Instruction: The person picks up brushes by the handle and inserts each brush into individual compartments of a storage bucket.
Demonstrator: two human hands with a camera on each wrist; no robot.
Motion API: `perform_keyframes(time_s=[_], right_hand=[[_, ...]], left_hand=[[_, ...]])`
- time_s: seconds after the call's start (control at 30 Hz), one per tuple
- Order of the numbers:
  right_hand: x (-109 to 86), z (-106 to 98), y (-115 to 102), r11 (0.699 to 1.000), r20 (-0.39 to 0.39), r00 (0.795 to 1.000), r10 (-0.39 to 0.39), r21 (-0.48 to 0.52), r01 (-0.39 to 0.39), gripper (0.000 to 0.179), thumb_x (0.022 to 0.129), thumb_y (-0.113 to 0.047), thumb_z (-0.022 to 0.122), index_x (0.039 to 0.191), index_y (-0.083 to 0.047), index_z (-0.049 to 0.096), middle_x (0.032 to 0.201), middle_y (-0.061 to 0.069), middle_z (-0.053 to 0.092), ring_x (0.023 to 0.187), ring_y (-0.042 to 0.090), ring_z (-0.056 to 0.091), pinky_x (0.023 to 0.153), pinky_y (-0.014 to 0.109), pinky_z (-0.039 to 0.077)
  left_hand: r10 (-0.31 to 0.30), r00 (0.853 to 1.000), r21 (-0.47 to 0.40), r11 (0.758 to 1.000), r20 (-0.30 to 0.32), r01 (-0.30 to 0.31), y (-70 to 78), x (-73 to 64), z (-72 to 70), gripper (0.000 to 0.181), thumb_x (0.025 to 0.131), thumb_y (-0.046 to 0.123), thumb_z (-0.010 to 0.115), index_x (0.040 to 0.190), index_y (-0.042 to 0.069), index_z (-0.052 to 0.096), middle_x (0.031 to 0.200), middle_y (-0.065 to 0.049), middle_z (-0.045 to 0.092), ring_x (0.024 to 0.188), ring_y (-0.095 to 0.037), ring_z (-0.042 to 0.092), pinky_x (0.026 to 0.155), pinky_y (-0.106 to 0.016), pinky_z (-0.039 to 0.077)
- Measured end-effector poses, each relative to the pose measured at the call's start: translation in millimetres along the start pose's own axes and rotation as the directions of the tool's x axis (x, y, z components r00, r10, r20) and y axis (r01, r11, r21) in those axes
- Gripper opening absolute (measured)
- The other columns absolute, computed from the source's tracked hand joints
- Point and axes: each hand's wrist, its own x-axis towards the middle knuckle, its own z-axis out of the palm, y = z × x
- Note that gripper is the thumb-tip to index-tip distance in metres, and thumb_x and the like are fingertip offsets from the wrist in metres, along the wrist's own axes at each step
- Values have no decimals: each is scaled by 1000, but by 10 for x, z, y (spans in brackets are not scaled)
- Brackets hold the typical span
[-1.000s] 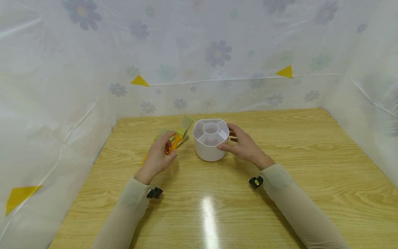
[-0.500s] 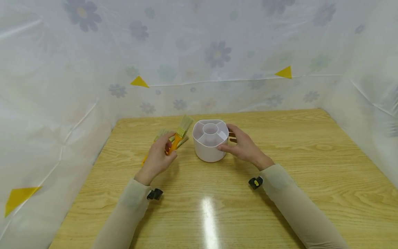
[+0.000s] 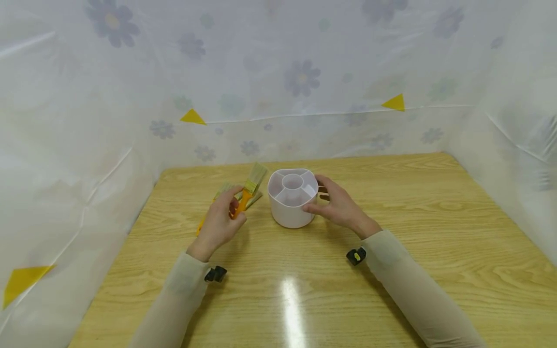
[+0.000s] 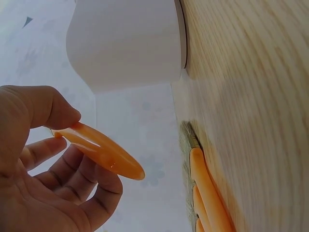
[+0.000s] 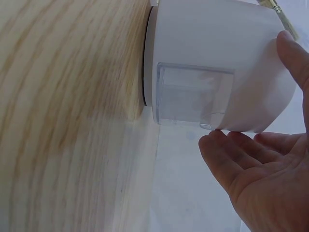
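Observation:
My left hand (image 3: 217, 222) pinches a paintbrush (image 3: 243, 203) by its orange handle, raised off the table with the pale bristles pointing up and away. In the left wrist view, thumb and fingers hold that orange handle (image 4: 104, 150). More paintbrushes (image 4: 207, 188) with orange handles lie on the wood below, partly hidden by the left hand in the head view. A white round desk organizer (image 3: 290, 217) with several compartments stands upright just right of the brush. My right hand (image 3: 341, 205) grips its right side, thumb in front. A clear drawer-like box (image 5: 193, 94) shows on the organizer's side.
The wood-grain table (image 3: 391, 203) is enclosed by plastic sheeting (image 3: 300, 135) at the back and both sides, flower-patterned at the back. Yellow triangles (image 3: 393, 102) mark the sheeting. A bright reflection lies on the table near the front.
The head view has shifted slightly. Both hands, the held paintbrush and the organizer keep their places relative to one another.

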Motion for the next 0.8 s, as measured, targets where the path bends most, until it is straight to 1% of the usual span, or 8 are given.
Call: perform_keyframes(time_s=[0.27, 0.57, 0.8], right_hand=[[3, -1, 21, 1000, -7, 1000, -11, -10, 11, 90, 75, -51, 76, 146, -15, 34, 139, 7, 46, 124, 29, 47, 101, 47, 40], [9, 4, 12, 1000, -7, 1000, 7, -15, -7, 90, 74, -53, 75, 146, -17, 35, 139, 6, 46, 124, 28, 48, 101, 47, 41], [6, 5, 7, 1000, -5, 1000, 10, -6, -10, 90, 74, -53, 76, 145, -17, 35, 139, 6, 46, 124, 28, 48, 101, 48, 40]], left_hand=[[9, 1000, -8, 1000, -13, -9, 4, -3, 13, 60, 80, -1, 60, 138, 4, 46, 90, -8, 55, 72, -19, 50, 64, -33, 45], [27, 999, -29, 999, -32, -28, 18, 7, 25, 59, 78, -3, 60, 135, 5, 48, 89, -7, 54, 72, -19, 49, 63, -33, 45], [30, 999, -42, 999, -32, -31, 22, 5, 36, 58, 79, -3, 61, 135, 6, 48, 90, -7, 53, 73, -19, 50, 64, -32, 46]])
